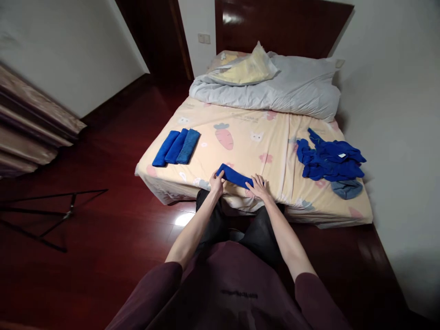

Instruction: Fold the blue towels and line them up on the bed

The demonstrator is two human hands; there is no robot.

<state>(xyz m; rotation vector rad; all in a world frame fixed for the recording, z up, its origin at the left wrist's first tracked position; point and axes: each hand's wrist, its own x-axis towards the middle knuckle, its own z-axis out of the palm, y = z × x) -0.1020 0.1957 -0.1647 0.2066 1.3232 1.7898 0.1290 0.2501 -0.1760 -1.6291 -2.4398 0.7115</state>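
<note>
A narrow folded blue towel [237, 177] stretches between my two hands near the front edge of the bed. My left hand [217, 183] grips its left end, thumb on top and fingers partly hidden underneath. At the right end, my right hand [257, 186] is closed over the cloth. Three folded blue towels [176, 146] lie side by side on the left of the bed. Over on the right sits a crumpled heap of blue cloths [332, 158] with a small white tag, and a greyer blue piece [347, 189] pokes out below it.
The bed [240, 130] has a patterned peach sheet. A rolled grey quilt [268, 96] and a yellow pillow [249, 68] lie by the dark headboard [275, 25]. Black tripod legs [68, 214] stand on the floor at left, near a curtain [30, 123]. A wall [402, 114] borders the right side.
</note>
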